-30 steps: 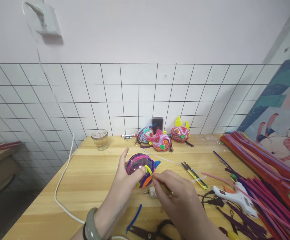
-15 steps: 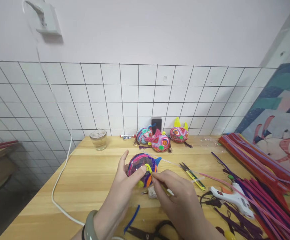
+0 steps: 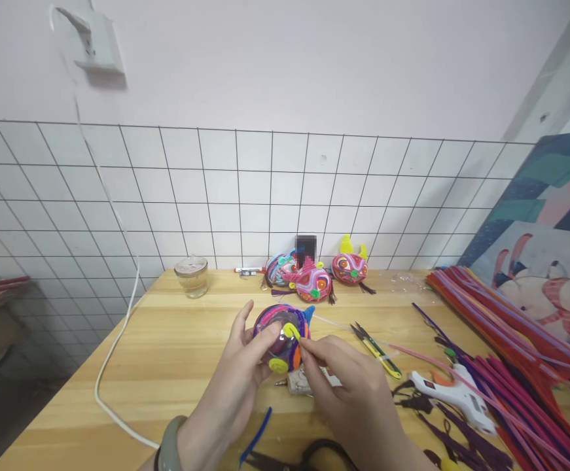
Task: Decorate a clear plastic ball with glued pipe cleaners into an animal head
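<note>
Stripes (image 3: 271, 315) of purple, pink, blue and orange run around a see-through ball (image 3: 281, 349), which sits in the grip of the left hand (image 3: 246, 367) over the middle of the table (image 3: 167, 360). That hand curls around the ball's left side, thumb lying across its face. The right hand (image 3: 351, 376) is closed in a pinch, thumb and index fingertip gripping the end of a yellow strip (image 3: 291, 330), whose curled end lies against the ball. A blue peak (image 3: 309, 314) sticks up from the ball's upper right, and a yellow disc (image 3: 279, 366) shows low on its front.

Just below is a white object (image 3: 297, 383), partly hidden by the right hand. Nearer the person lie a blue strip (image 3: 258, 433) and dark scissors (image 3: 275, 463), the scissors cut off by the lower edge of the view. To the right are yellow-handled snips (image 3: 377, 353), a white glue gun (image 3: 456, 392), purple tassels (image 3: 466, 435) and a bundle of red strips (image 3: 505, 330).

Near the wall stand 3 decorated balls: a bluish ball (image 3: 275, 269) and a pink ball (image 3: 309, 288) overlapping in view, and a red ball (image 3: 350, 269) with 2 yellow ears. A lidded glass (image 3: 192, 278) stands at the left.
</note>
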### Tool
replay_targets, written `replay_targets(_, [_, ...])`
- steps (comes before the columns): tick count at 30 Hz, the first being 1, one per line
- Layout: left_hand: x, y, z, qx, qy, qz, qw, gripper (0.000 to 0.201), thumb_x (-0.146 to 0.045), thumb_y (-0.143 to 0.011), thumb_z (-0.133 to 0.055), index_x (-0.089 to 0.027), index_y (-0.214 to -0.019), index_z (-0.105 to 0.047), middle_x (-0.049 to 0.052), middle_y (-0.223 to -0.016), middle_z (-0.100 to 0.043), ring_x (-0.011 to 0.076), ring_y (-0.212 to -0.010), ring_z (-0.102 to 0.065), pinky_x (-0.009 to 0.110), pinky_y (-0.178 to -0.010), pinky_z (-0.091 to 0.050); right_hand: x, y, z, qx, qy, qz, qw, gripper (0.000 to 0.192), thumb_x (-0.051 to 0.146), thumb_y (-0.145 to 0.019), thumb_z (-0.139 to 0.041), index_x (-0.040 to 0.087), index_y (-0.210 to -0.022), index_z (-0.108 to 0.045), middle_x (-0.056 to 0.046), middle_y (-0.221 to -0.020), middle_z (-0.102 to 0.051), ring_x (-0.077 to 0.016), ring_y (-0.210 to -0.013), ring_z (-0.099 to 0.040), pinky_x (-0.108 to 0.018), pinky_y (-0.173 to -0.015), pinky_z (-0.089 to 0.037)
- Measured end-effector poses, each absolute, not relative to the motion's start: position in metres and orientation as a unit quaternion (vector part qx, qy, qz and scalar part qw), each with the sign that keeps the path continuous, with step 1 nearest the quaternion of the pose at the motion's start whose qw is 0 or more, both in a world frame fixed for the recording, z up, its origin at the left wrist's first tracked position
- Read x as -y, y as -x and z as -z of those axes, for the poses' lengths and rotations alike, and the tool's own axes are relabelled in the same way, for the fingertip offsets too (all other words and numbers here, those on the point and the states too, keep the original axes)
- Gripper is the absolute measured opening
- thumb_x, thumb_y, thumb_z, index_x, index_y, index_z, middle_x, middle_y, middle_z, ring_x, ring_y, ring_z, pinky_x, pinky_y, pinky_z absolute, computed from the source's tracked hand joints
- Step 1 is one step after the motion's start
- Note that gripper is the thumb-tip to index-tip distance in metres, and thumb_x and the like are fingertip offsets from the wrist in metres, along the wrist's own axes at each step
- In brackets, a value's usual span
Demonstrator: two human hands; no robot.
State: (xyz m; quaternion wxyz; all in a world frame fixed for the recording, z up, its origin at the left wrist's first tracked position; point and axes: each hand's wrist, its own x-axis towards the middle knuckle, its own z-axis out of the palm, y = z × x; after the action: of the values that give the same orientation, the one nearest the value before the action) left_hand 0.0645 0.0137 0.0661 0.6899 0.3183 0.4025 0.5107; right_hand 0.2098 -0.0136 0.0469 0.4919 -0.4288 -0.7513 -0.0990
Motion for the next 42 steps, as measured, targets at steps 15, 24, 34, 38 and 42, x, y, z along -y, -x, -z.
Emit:
replay_targets(15, [-0.018, -0.062, -0.063, -0.398, -0.315, -0.51, 0.695, 0.078, -0.019, -0.075, -0.069, -0.03, -0.139, -0.025, -0.001, -0.082, -0.062, 0.0135, -0.069, -0.059, 0.026, -0.065, -0.042, 0.013, -0.209, -0.043, 0.761, 0.411, 0.117, 0.488, 0.016, 0.007, -0.087, -0.052, 0.014, -0.092, -0.066, -0.003, -0.063, -0.063, -0.0132, -0.055, -0.06, -0.023, -0.053, -0.047])
replay_targets(24, [-0.017, -0.064, -0.063, -0.404, -0.311, -0.518, 0.687, 0.077, -0.017, -0.075, -0.067, -0.031, -0.139, -0.026, -0.003, -0.078, -0.059, 0.0125, -0.066, -0.058, 0.025, -0.064, -0.041, 0.015, -0.205, -0.036, 0.747, 0.422, 0.142, 0.494, 0.016, 0.009, -0.089, -0.053, 0.015, -0.096, -0.065, -0.004, -0.067, -0.065, -0.0142, -0.058, -0.061, -0.024, -0.055, -0.048])
replay_targets(34, [-0.015, -0.067, -0.058, -0.411, -0.302, -0.531, 0.676, 0.077, -0.02, -0.075, -0.068, -0.033, -0.139, -0.027, -0.004, -0.078, -0.06, 0.0117, -0.066, -0.058, 0.024, -0.064, -0.042, 0.017, -0.203, -0.043, 0.759, 0.42, 0.155, 0.473, 0.016, 0.008, -0.087, -0.053, 0.014, -0.095, -0.066, -0.006, -0.065, -0.065, -0.0166, -0.06, -0.062, -0.027, -0.058, -0.05])
replay_targets(38, [-0.013, -0.069, -0.062, -0.425, -0.295, -0.548, 0.657, 0.08, -0.021, -0.073, -0.071, -0.032, -0.139, -0.028, -0.003, -0.082, -0.062, 0.012, -0.069, -0.06, 0.024, -0.065, -0.043, 0.017, -0.202, -0.042, 0.755, 0.423, 0.136, 0.482, 0.018, 0.008, -0.088, -0.051, 0.015, -0.097, -0.065, -0.005, -0.066, -0.065, -0.016, -0.061, -0.06, -0.027, -0.058, -0.05])
replay_targets(42, [-0.01, -0.072, -0.063, -0.421, -0.295, -0.575, 0.637, 0.084, -0.019, -0.072, -0.071, -0.032, -0.141, -0.025, 0.001, -0.093, -0.064, 0.0131, -0.071, -0.063, 0.024, -0.064, -0.045, 0.017, -0.203, -0.042, 0.756, 0.422, 0.135, 0.482, 0.018, 0.008, -0.089, -0.051, 0.014, -0.098, -0.065, -0.004, -0.066, -0.065, -0.0156, -0.06, -0.061, -0.026, -0.058, -0.051])
